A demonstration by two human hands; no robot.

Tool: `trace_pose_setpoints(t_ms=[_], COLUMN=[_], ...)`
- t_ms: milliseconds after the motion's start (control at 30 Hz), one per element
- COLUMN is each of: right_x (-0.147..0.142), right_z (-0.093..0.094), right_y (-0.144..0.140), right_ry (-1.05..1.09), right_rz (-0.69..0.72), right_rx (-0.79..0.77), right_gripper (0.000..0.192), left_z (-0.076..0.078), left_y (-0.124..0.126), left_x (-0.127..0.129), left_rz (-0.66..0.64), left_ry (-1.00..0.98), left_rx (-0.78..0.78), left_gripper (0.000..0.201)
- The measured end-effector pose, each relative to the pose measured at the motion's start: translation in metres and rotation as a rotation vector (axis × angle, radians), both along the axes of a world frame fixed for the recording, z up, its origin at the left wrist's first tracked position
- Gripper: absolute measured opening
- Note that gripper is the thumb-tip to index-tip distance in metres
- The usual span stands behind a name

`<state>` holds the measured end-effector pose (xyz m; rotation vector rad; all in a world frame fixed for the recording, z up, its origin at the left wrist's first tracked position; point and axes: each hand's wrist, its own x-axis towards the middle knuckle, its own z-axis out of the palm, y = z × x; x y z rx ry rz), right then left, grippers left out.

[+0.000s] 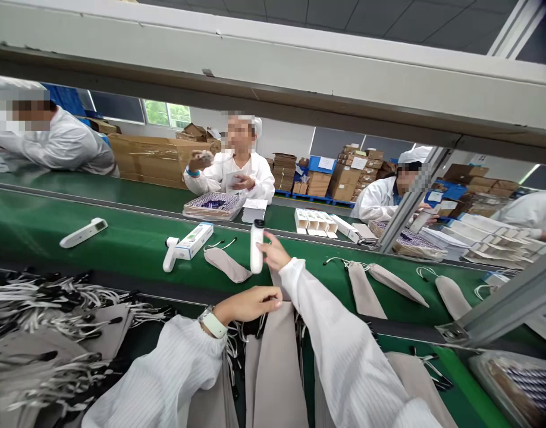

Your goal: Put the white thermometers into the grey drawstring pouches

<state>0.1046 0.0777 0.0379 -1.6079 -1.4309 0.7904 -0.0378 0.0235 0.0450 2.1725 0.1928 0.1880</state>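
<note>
My right hand (273, 252) reaches over the green conveyor belt (134, 244) and grips a white handheld device (256, 246), holding it upright. My left hand (250, 304) hovers lower, fingers curled loosely over a grey drawstring pouch (277, 362) that lies in front of me; whether it pinches the pouch I cannot tell. Another grey pouch (227, 264) lies on the belt just left of the device. A second white device (169, 254) and a white and blue box (193, 240) lie further left on the belt.
A heap of grey pouches with cords (50, 327) sits at my left. More pouches (380, 279) lie along the belt to the right. A third white device (83, 232) lies far left. Co-workers in white coats sit across the belt behind white boxes (315, 221) and trays (213, 205). A metal frame bar (500, 309) crosses at right.
</note>
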Motion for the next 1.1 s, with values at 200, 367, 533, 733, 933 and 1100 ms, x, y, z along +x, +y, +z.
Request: trace_pose_setpoints(t_ms=[200,367,533,733,933,1100], right_x=[0.043,0.056,0.047,0.017,0.073,0.099], right_z=[0.045,0.054,0.043,0.021,0.014,0.008], right_y=[-0.067,-0.090,-0.110,-0.143,-0.156,-0.160], right_ry=[0.597,0.640,0.558,0.121,-0.662,-0.604], right_rz=[0.229,0.105,0.289,0.361,-0.188,-0.180], right_rx=[0.204,0.252,0.066,-0.084,0.281,0.291], right_gripper=[0.076,0.065,0.032,0.049,0.041,0.042], left_z=[0.020,0.025,0.022,0.023,0.038,0.042], left_y=[-0.006,-0.009,-0.010,-0.012,-0.029,-0.046], left_x=[-0.007,-0.008,-0.001,0.003,-0.012,-0.011], left_rz=[0.005,0.047,0.163,0.321,0.455,0.277], left_ry=[-0.031,-0.027,-0.154,-0.220,0.052,0.006], left_rx=[-0.071,-0.068,0.061,0.133,0.184,-0.197], left_gripper=[0.026,0.026,0.024,0.028,0.036,0.044])
